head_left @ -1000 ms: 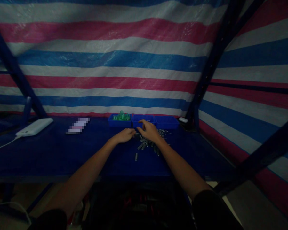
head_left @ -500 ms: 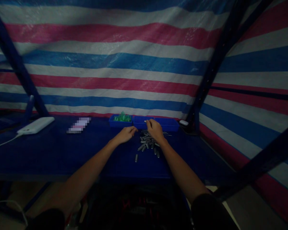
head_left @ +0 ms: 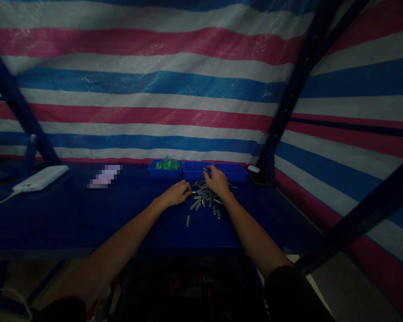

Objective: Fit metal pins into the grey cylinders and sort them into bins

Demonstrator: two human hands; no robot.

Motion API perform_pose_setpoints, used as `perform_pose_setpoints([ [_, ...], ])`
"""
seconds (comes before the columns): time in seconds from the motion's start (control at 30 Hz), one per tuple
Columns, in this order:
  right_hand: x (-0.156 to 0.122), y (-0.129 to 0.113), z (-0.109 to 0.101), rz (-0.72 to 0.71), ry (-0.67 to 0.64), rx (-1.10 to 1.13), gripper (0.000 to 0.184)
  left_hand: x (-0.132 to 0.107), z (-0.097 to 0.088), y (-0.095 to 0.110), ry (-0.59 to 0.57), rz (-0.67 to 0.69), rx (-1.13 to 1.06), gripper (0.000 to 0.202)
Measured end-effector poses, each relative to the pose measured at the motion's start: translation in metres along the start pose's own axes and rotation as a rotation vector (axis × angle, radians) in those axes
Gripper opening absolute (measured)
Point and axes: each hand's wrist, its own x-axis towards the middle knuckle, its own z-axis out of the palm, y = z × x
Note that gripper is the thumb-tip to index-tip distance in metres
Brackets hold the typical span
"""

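A pile of small grey metal cylinders [head_left: 205, 197] lies on the blue table, with one loose cylinder [head_left: 188, 220] nearer its front edge. At the pile's left side my left hand [head_left: 178, 193] is closed, and a small light-ended metal cylinder [head_left: 193, 192] shows at its fingertips. My right hand [head_left: 217, 181] reaches over the pile's far right part, its thumb and finger pinched on another small grey cylinder [head_left: 205, 170] in front of the middle blue bin [head_left: 197, 164]. My right hand hides some of the pile.
A left blue bin [head_left: 165, 174] holds green translucent pieces [head_left: 168, 163]. To the right stands another blue bin [head_left: 231, 172], then a small white case [head_left: 253, 169]. A white device with a cable [head_left: 42, 178] and a blurred-out phone-like object [head_left: 105, 176] lie on the left.
My left hand has moved down to the pile's edge, and a cylinder now shows at its fingertips. My right hand stays near the middle bin, still pinching. The view has shifted slightly.
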Motion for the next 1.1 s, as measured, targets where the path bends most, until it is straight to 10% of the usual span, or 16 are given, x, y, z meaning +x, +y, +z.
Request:
perform_pose_setpoints([
  [0.37, -0.012, -0.031, 0.003, -0.339, -0.254, 0.268, 0.018, 0.009, -0.009, 0.001, 0.199, -0.253, -0.390, 0.051],
  [0.83, 0.005, -0.001, -0.015, 0.084, 0.114, 0.107, 0.036, -0.005, -0.010, 0.021, -0.134, 0.145, -0.138, 0.022],
  [1.1, 0.008, 0.010, -0.012, 0.246, 0.015, -0.165, 0.036, -0.004, -0.005, 0.013, -0.095, 0.164, -0.054, 0.019],
])
